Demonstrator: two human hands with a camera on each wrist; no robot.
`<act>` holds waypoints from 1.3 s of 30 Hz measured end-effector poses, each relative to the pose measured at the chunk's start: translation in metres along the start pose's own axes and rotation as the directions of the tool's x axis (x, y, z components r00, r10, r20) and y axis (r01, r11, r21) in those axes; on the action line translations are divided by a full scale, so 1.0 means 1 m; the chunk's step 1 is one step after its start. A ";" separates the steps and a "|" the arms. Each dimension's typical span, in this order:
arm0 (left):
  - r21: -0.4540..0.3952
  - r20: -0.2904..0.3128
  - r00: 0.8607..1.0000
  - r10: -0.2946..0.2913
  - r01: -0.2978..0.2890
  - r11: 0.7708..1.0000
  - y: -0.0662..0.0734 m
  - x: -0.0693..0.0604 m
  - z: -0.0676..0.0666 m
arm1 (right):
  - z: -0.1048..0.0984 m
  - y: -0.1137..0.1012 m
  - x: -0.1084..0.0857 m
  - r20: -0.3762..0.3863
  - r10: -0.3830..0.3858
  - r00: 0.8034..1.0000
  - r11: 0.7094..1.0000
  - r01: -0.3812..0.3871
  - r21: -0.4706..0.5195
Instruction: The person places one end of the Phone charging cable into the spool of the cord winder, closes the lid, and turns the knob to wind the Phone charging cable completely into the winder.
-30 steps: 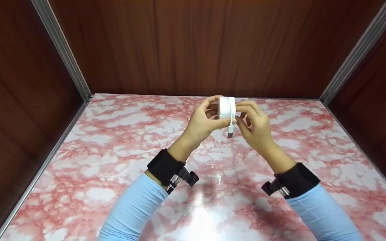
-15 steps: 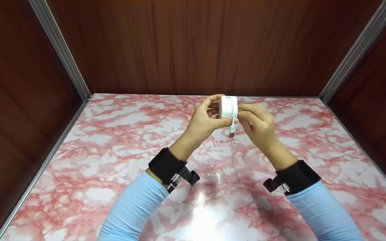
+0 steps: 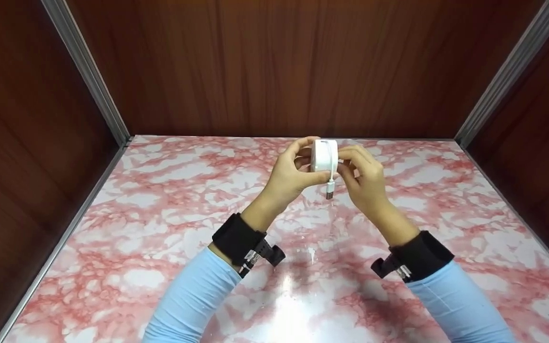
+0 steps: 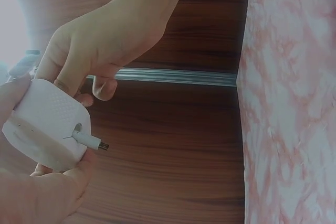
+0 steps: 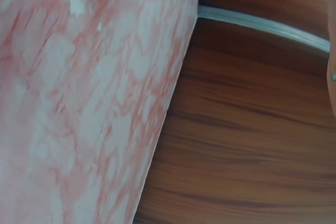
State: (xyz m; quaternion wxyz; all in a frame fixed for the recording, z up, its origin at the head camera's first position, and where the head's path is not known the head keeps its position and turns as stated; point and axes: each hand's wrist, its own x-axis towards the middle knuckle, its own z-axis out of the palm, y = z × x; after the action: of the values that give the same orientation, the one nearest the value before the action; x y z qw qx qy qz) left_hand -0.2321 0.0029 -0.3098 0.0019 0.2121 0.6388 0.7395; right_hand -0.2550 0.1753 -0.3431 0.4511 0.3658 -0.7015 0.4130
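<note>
A white, rounded block-shaped device [image 3: 321, 156] is held up above the table, a white cable running down its side to a USB plug [image 3: 330, 189]. My left hand [image 3: 286, 176] grips it from the left, thumb across its lower edge and fingers behind. From the right, the fingertips of my right hand [image 3: 367, 178] touch its far side, fingers bent; what they pinch there is hidden. In the left wrist view the device [image 4: 50, 116] shows a hole beside the plug [image 4: 89, 140], and the right hand [image 4: 105, 40] reaches onto it from above.
The table [image 3: 146, 276] has a red and white marbled surface. Brown wood-grain panels [image 3: 265, 66] enclose it at the back and both sides, with metal rails [image 3: 84, 62] at the corners. Black straps with small cameras circle both wrists.
My right hand shifted slightly right and its fingers straightened somewhat, then it came back left with its fingers more bent. The device stays in my left hand, nearly in place.
</note>
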 end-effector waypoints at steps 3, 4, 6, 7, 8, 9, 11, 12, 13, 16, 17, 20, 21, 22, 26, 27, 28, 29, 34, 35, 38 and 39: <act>0.003 0.003 1.000 0.007 -0.007 1.000 -0.001 0.000 -0.001 | 0.004 -0.007 -0.001 -0.002 0.074 0.997 0.997 -0.074 -0.019; 0.002 0.005 1.000 0.009 -0.009 1.000 -0.002 0.000 -0.002 | 0.005 -0.010 -0.002 0.001 0.098 0.995 0.995 -0.098 -0.027; 0.002 0.008 1.000 0.011 -0.011 1.000 -0.003 -0.001 -0.003 | 0.006 -0.014 -0.002 0.012 0.141 0.990 0.989 -0.141 -0.056; -0.001 0.010 1.000 0.010 -0.010 1.000 -0.003 -0.001 -0.003 | 0.007 -0.016 -0.002 0.020 0.161 0.987 0.985 -0.159 -0.068; -0.007 0.011 1.000 0.007 -0.007 1.000 -0.004 -0.001 -0.004 | 0.007 -0.018 -0.002 0.028 0.180 0.983 0.981 -0.178 -0.078; -0.012 0.010 1.000 0.004 -0.003 1.000 -0.004 -0.001 -0.004 | 0.007 -0.019 -0.002 0.037 0.197 0.980 0.977 -0.193 -0.085; -0.024 0.006 1.000 0.000 0.000 1.000 -0.005 -0.002 -0.005 | 0.007 -0.020 -0.001 0.056 0.220 0.974 0.973 -0.214 -0.091; -0.029 0.003 1.000 0.000 0.000 1.000 -0.006 -0.002 -0.006 | 0.007 -0.019 -0.001 0.064 0.225 0.972 0.972 -0.219 -0.089; -0.033 0.000 1.000 -0.001 0.001 0.999 -0.006 -0.002 -0.006 | 0.007 -0.019 -0.002 0.070 0.225 0.972 0.972 -0.220 -0.082; -0.041 -0.009 1.000 0.002 -0.002 0.999 -0.006 -0.002 -0.007 | 0.009 -0.015 -0.004 0.072 0.188 0.980 0.982 -0.185 -0.041; -0.039 -0.011 1.000 0.003 -0.003 0.999 -0.005 -0.002 -0.007 | 0.009 -0.013 -0.004 0.067 0.161 0.985 0.987 -0.160 -0.030; -0.036 -0.008 1.000 -0.001 0.000 0.999 -0.004 -0.001 -0.007 | 0.009 -0.008 -0.006 0.040 0.068 0.997 0.998 -0.067 -0.015; -0.034 -0.007 1.000 -0.001 0.001 0.999 -0.003 -0.001 -0.008 | 0.009 -0.006 -0.006 0.031 0.035 0.999 0.999 -0.034 -0.024; -0.030 -0.005 1.000 -0.003 0.003 1.000 -0.003 -0.001 -0.008 | 0.009 -0.004 -0.006 0.024 0.007 1.000 0.999 -0.006 -0.032; -0.020 0.006 1.000 -0.007 0.007 1.000 -0.005 0.001 -0.009 | 0.006 0.003 -0.007 0.007 -0.072 0.997 0.996 0.072 -0.054; -0.016 0.009 1.000 -0.009 0.009 1.000 -0.005 0.001 -0.009 | 0.005 0.005 -0.007 0.006 -0.086 0.996 0.995 0.086 -0.053; -0.013 0.012 1.000 -0.012 0.012 1.000 -0.005 0.001 -0.009 | 0.004 0.006 -0.007 0.006 -0.095 0.995 0.994 0.095 -0.048; -0.010 0.013 1.000 -0.014 0.014 1.000 -0.005 0.001 -0.009 | 0.004 0.008 -0.007 0.007 -0.105 0.994 0.993 0.105 -0.044; 0.009 0.016 1.000 -0.025 0.025 1.000 -0.007 0.002 -0.009 | 0.002 0.012 -0.007 0.019 -0.132 0.991 0.990 0.133 -0.048; 0.014 0.018 0.999 -0.028 0.028 1.000 -0.007 0.002 -0.009 | 0.002 0.012 -0.007 0.026 -0.132 0.991 0.990 0.133 -0.050; 0.024 0.028 0.999 -0.042 0.042 0.999 -0.009 0.002 -0.011 | 0.003 0.012 -0.009 0.042 -0.101 0.994 0.994 0.103 -0.037; 0.028 0.032 0.998 -0.048 0.047 0.999 -0.010 0.002 -0.011 | 0.003 0.012 -0.009 0.046 -0.083 0.995 0.996 0.085 -0.027</act>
State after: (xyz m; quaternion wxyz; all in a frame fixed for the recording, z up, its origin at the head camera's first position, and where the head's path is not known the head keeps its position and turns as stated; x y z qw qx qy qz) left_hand -0.2398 -0.0054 -0.3196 0.0270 0.2089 0.6535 0.7270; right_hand -0.2638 0.1784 -0.3555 0.4577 0.3974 -0.7014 0.3751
